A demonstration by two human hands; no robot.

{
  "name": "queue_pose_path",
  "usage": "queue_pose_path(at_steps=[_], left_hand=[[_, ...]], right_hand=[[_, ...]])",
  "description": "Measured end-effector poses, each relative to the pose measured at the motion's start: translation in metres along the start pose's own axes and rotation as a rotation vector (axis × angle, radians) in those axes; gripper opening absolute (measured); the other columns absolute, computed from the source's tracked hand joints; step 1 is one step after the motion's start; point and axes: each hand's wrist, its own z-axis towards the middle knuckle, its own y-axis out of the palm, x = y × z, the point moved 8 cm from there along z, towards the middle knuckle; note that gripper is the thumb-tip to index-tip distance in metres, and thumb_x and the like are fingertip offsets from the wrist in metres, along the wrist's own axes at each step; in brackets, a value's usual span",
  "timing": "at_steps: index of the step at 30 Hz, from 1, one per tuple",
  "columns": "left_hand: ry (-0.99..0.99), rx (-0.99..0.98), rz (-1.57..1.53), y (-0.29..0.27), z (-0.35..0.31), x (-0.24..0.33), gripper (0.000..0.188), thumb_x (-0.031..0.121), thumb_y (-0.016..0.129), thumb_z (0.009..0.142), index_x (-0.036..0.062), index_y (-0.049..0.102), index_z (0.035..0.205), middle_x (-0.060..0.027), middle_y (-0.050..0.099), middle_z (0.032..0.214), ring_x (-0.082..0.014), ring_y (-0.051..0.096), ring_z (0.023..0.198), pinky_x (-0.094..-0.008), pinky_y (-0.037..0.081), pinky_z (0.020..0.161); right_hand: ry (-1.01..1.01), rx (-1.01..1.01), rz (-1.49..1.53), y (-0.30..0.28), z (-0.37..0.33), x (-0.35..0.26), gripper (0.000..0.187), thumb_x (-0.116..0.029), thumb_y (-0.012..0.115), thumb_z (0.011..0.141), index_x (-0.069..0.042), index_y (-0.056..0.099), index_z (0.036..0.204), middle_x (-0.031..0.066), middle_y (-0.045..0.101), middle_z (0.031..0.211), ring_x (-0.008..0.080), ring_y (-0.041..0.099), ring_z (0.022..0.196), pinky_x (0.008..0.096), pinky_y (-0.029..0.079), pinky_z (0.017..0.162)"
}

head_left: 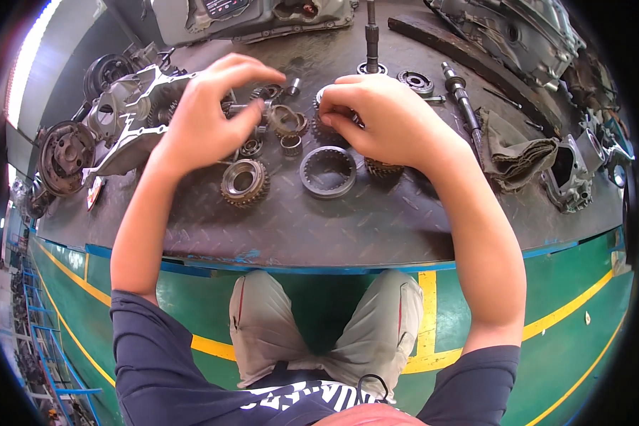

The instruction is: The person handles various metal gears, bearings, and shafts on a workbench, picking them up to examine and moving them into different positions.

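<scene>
My left hand [216, 121] hovers over the left middle of the metal bench, thumb and fingers spread apart, slightly blurred, holding nothing I can see. Below its fingertips are bronze-coloured rings [287, 122] and a small needle bearing [291, 145]. My right hand [387, 117] is closed, its fingers curled on a dark toothed gear [324, 131], which they partly cover. Nearer me lie a grey toothed sleeve ring [328, 172] and, to its left, a gear with a hub [245, 182]. Another gear [383, 167] is partly hidden under my right wrist.
A splined shaft [372, 42] stands upright at the back; another shaft [461, 92] lies right, beside a crumpled cloth [515, 156]. Castings surround the work, including a housing [131, 117] at left and a housing [571, 174] at right. A dark bar [468, 60] lies behind.
</scene>
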Motion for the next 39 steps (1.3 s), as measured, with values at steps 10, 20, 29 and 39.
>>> queue_pose_path(at_steps=[10,20,29,39], left_hand=[[-0.761,-1.051,0.431,0.099,0.080,-0.096,0.061,0.041,0.091,0.091,0.0078,0.076,0.141,-0.0169,0.082,0.123,-0.0304,0.081,0.111,-0.0489,0.070,0.089],[-0.687,-0.811,0.144,0.092,0.081,-0.135,0.059,0.038,0.101,0.083,0.0106,0.073,0.127,-0.0064,0.076,0.102,-0.0205,0.070,0.079,-0.0394,0.059,0.066],[-0.128,-0.445,-0.046,0.040,0.099,-0.036,0.054,0.032,0.096,0.081,0.0106,0.079,0.128,-0.0006,0.068,0.098,-0.0119,0.061,0.091,-0.0334,0.052,0.080],[0.168,-0.488,-0.318,0.058,0.016,0.080,0.054,0.016,0.093,0.074,0.0067,0.077,0.125,-0.0154,0.077,0.117,-0.0398,0.074,0.111,-0.0474,0.060,0.099]], right_hand=[[0.054,0.011,-0.077,-0.001,-0.002,0.013,0.016,-0.016,0.068,0.100,-0.007,0.080,0.107,0.0175,0.081,0.109,0.0426,0.078,0.106,0.0539,0.064,0.093],[0.041,0.087,-0.091,-0.008,-0.003,0.010,0.017,-0.017,0.068,0.101,-0.007,0.081,0.107,0.0181,0.082,0.107,0.0420,0.079,0.106,0.0537,0.064,0.093],[0.234,0.263,-0.211,-0.032,-0.004,0.035,0.017,-0.019,0.071,0.098,-0.007,0.083,0.102,0.0225,0.082,0.099,0.0468,0.080,0.098,0.0581,0.065,0.089],[0.286,0.197,-0.197,-0.024,-0.003,0.037,0.018,-0.019,0.073,0.096,-0.007,0.085,0.102,0.0216,0.082,0.098,0.0465,0.080,0.096,0.0558,0.065,0.089]])
